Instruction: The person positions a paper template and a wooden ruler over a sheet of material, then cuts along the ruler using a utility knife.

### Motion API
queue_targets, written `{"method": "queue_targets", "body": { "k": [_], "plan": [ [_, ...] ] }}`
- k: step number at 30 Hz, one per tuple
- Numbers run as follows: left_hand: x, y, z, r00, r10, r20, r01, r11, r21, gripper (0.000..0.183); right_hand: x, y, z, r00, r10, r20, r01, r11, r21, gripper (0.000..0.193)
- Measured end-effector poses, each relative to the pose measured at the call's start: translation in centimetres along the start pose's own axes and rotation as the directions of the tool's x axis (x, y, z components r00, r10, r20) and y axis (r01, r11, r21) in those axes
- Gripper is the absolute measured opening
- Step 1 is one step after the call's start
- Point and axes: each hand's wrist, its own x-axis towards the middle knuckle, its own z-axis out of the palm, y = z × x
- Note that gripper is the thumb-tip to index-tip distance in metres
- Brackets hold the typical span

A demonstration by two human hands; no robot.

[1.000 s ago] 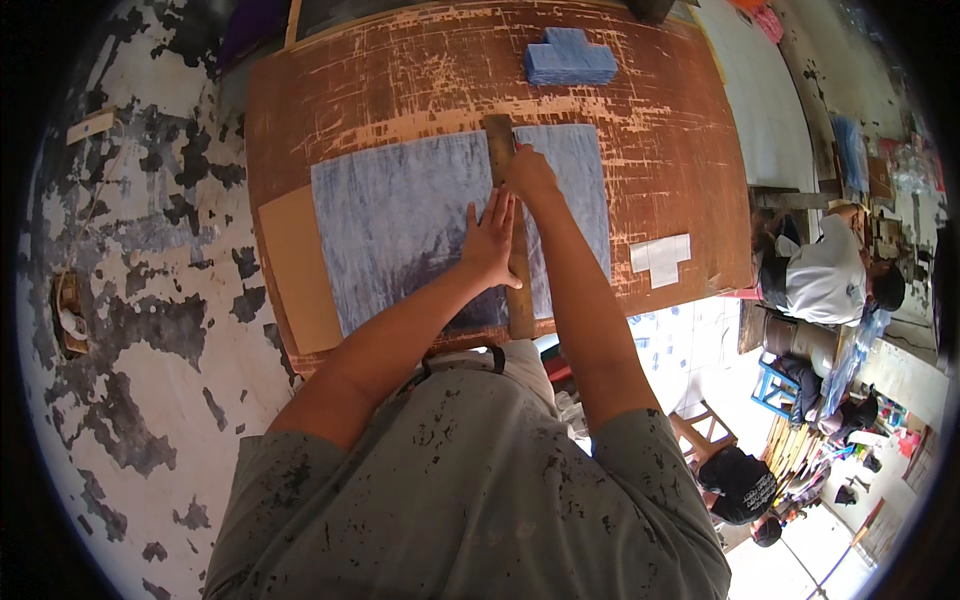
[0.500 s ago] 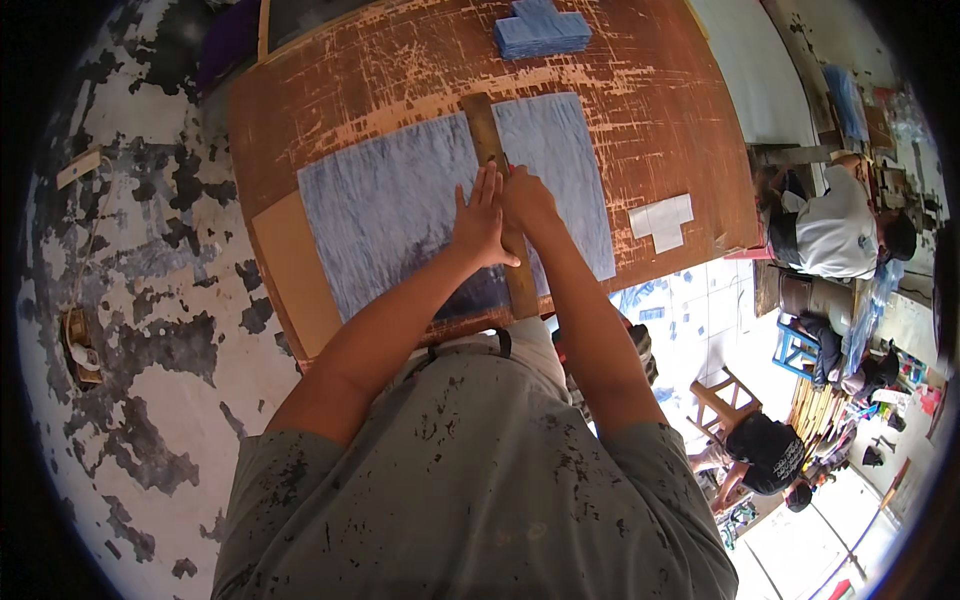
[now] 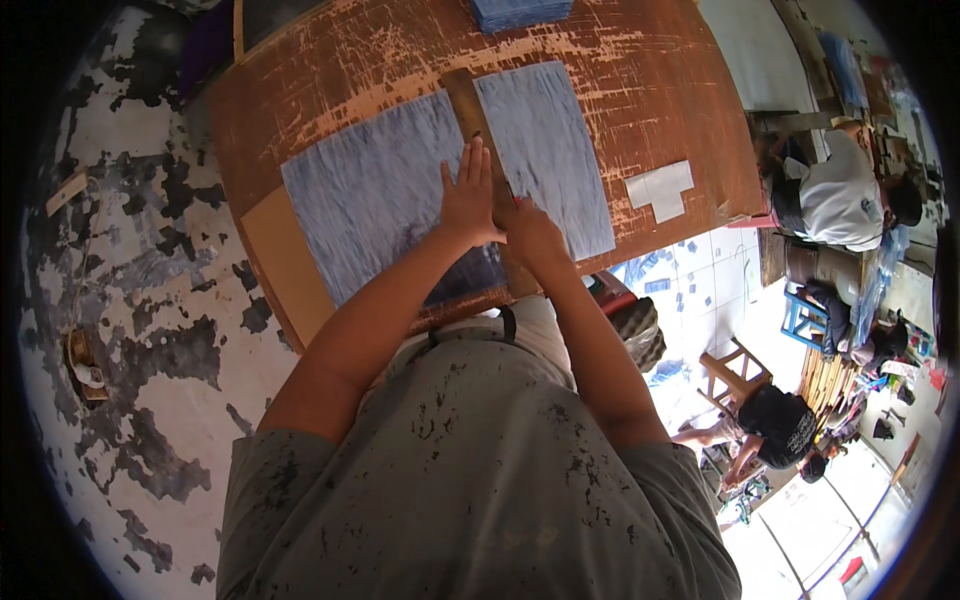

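Observation:
A mottled blue-grey sheet point(image 3: 375, 185) lies on a scratched brown table point(image 3: 660, 110). Across it runs a dark, flat wooden straightedge point(image 3: 464, 95), pointing away from me. My left hand point(image 3: 468, 205) presses on the straightedge and the sheet beside it, fingers stretched out and thumb spread. Close to its right, my right hand point(image 3: 535, 238) is closed round a slim cutter knife point(image 3: 516, 202), of which only a little red and a dark tip show. The knife meets the sheet along the straightedge's right edge. The rest of it is hidden in my fist.
A stack of blue pieces point(image 3: 520, 12) sits at the table's far edge. A pale stepped template point(image 3: 660, 190) lies to the right, brown cardboard point(image 3: 290, 250) to the left. Beyond the table's right side are two people, a wooden stool point(image 3: 735, 375) and scraps point(image 3: 655, 285) on the tiled floor.
My right hand has slid toward me along the straightedge with the cutter knife. My left hand keeps its place on the sheet. The whole view has shifted slightly.

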Motion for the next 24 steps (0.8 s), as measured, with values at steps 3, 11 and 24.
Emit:
{"method": "queue_targets", "body": {
  "k": [3,11,24],
  "plan": [
    [-0.2,0.1,-1.0,0.996,-0.008,0.093,0.005,1.000,0.024,0.168,-2.7,-1.9,-2.2,0.992,0.118,0.055,-0.123,0.988,0.095,0.039],
    [-0.1,0.1,-1.0,0.997,0.002,0.080,0.000,0.999,-0.033,0.169,-8.0,-1.5,-1.8,0.951,0.271,0.151,-0.293,0.944,0.151,0.045],
    [0.1,-0.1,-0.5,0.998,-0.002,0.070,0.004,0.999,-0.039,0.169,-15.1,0.7,1.5,0.909,0.366,0.198,-0.397,0.905,0.153,0.023]
  ]
}}
